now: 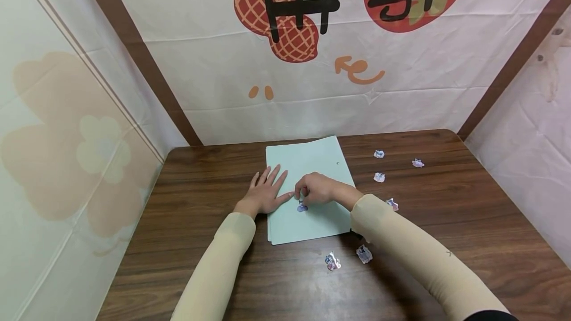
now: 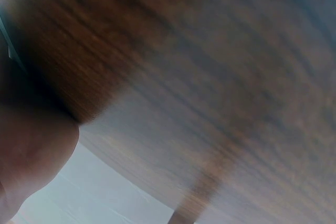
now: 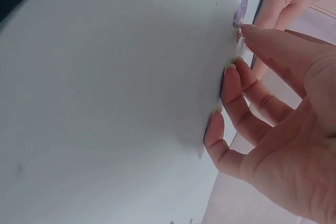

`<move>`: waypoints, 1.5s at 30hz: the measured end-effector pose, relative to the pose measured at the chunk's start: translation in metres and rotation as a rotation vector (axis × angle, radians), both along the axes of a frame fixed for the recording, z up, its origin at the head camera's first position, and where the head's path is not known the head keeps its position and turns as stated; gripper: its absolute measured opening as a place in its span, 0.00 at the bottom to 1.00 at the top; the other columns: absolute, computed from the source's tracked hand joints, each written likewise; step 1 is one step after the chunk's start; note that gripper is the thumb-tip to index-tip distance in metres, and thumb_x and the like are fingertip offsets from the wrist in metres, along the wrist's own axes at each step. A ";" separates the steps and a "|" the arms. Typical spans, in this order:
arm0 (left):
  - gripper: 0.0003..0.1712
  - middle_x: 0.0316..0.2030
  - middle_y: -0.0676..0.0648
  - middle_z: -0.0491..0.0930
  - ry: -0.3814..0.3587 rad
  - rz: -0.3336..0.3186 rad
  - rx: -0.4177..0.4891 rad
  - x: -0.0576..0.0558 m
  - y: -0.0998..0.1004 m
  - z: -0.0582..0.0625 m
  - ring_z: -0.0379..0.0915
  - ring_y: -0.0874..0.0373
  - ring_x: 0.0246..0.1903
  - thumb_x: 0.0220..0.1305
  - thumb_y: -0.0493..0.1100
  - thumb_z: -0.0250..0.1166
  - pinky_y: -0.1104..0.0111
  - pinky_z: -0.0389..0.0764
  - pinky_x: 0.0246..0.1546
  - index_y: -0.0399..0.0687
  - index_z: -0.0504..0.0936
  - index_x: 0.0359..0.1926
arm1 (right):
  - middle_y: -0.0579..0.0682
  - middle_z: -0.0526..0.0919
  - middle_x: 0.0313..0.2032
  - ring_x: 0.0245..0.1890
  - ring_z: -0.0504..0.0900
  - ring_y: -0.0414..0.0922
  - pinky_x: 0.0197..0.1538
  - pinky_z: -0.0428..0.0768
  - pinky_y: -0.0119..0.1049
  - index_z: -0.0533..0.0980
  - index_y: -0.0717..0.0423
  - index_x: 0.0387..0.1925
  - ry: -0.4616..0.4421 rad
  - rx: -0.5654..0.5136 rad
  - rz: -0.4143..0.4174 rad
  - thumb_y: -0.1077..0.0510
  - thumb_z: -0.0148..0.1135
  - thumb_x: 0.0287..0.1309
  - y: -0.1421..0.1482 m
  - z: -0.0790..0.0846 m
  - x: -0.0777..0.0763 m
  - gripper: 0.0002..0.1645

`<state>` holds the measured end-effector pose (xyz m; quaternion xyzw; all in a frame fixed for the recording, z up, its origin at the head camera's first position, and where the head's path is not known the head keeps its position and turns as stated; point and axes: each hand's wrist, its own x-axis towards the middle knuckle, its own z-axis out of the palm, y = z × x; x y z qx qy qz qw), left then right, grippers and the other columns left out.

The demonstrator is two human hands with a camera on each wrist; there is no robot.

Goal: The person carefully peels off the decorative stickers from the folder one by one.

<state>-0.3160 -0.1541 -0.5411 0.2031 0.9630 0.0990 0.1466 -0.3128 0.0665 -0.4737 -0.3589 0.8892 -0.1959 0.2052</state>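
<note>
A small purple sticker (image 1: 302, 207) is at the pale blue-green paper (image 1: 312, 224), left of its middle. My right hand (image 1: 315, 188) reaches over the paper with bent fingers and pinches the sticker's upper end. In the right wrist view, the thumb tip meets the purple sticker (image 3: 241, 11), while the other fingertips of my right hand (image 3: 273, 114) rest at the paper. My left hand (image 1: 264, 194) lies flat with spread fingers across the paper's left edge, its thumb pointing toward the sticker. Only part of the left hand (image 2: 37, 156) shows in the left wrist view.
Cut-out stickers lie on the brown wooden table (image 1: 200, 187): two near the back, one (image 1: 418, 163) farther right, one (image 1: 392, 204) beside the right sleeve, and two (image 1: 332, 261) near the front. A printed white curtain (image 1: 214, 73) hangs behind the table.
</note>
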 end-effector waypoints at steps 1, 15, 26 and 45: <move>0.46 0.82 0.52 0.26 0.000 0.001 0.001 0.000 0.000 0.000 0.19 0.48 0.80 0.75 0.75 0.38 0.44 0.26 0.76 0.64 0.37 0.83 | 0.45 0.81 0.31 0.32 0.75 0.41 0.39 0.76 0.35 0.86 0.55 0.41 -0.003 -0.004 0.003 0.64 0.72 0.59 0.000 0.000 0.000 0.08; 0.46 0.82 0.52 0.26 -0.012 0.004 0.007 0.001 0.000 0.002 0.19 0.48 0.80 0.74 0.75 0.38 0.44 0.26 0.76 0.64 0.38 0.83 | 0.45 0.78 0.30 0.30 0.72 0.40 0.34 0.71 0.33 0.81 0.55 0.42 -0.047 0.015 0.012 0.65 0.67 0.63 0.000 -0.001 -0.001 0.06; 0.46 0.82 0.52 0.26 -0.008 0.005 0.008 0.000 0.000 -0.001 0.19 0.48 0.80 0.74 0.74 0.39 0.44 0.26 0.76 0.64 0.38 0.83 | 0.45 0.77 0.29 0.29 0.71 0.40 0.34 0.69 0.33 0.81 0.55 0.41 -0.078 0.033 0.011 0.64 0.64 0.65 -0.002 0.000 -0.002 0.05; 0.46 0.82 0.53 0.26 0.007 0.003 0.004 0.000 0.000 -0.002 0.19 0.48 0.80 0.74 0.75 0.39 0.44 0.26 0.76 0.65 0.38 0.83 | 0.46 0.79 0.32 0.31 0.73 0.41 0.36 0.72 0.34 0.81 0.54 0.41 -0.097 0.063 -0.010 0.64 0.62 0.68 -0.004 -0.001 -0.001 0.04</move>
